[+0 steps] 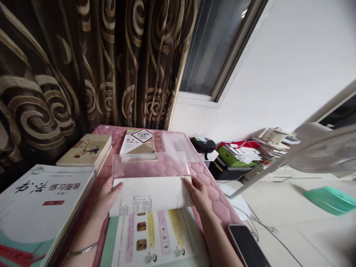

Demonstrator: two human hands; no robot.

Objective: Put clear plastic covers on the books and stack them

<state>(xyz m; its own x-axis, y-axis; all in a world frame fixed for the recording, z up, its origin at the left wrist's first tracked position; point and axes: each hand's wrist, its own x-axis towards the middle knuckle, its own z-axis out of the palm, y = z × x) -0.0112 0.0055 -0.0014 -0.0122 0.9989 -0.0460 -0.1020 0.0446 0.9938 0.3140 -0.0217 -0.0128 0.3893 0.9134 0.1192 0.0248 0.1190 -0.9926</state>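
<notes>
An open book (155, 237) with colourful illustrated pages lies at the near edge of a pink quilted mat (214, 196). Its white leaf (150, 196) stands lifted, and my left hand (107, 194) grips that leaf's left edge, thumb on top. My right hand (197, 193) holds its right edge. A metal bangle (82, 252) circles my left wrist. Just beyond my hands lies a clear plastic sleeve (150, 165), with a second sleeve (179, 146) behind it. Left of my left hand sits a stack of calligraphy workbooks (39, 207).
On the mat stand a textbook (137, 142) and a book stack (86, 150), with a patterned curtain (83, 55) behind. A black phone (246, 246) lies right of the mat. Further right are a fan (328, 152), piled papers (241, 155) and a green dustpan (330, 200).
</notes>
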